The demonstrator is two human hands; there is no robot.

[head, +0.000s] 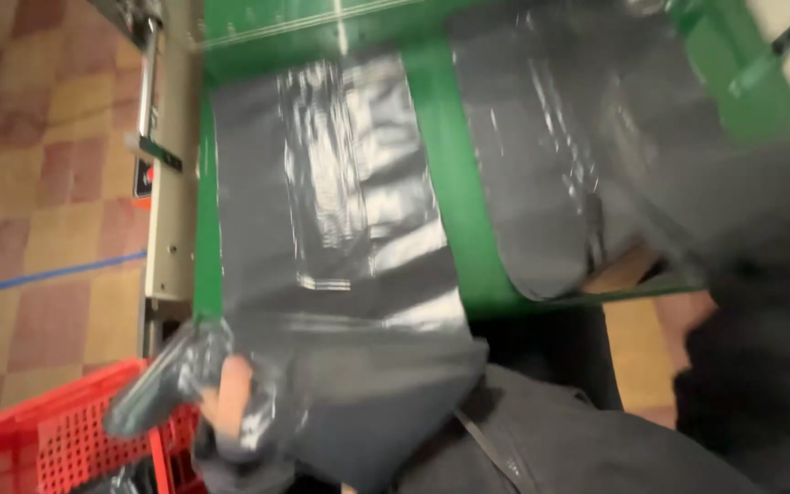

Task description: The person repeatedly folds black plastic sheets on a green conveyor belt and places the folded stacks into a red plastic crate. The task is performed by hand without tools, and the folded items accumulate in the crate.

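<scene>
Two grey plastic bags lie flat on a green conveyor belt [454, 165]. My left hand [230, 395] is at the bottom left, fingers closed on the bunched near end of the left grey bag [340, 229], which hangs off the belt's near edge toward me. The right grey bag [578, 137] lies further right on the belt. My right hand [688, 322] shows only as a blurred pinkish patch beside a dark sleeve, close to that bag's near corner. Whether it holds anything is unclear.
A red plastic crate [48, 444] stands at the bottom left below my left hand, with something dark inside. The beige machine frame [171, 183] runs along the belt's left side. Tan and red checkered floor tiles [38, 183] with a blue line lie to the left.
</scene>
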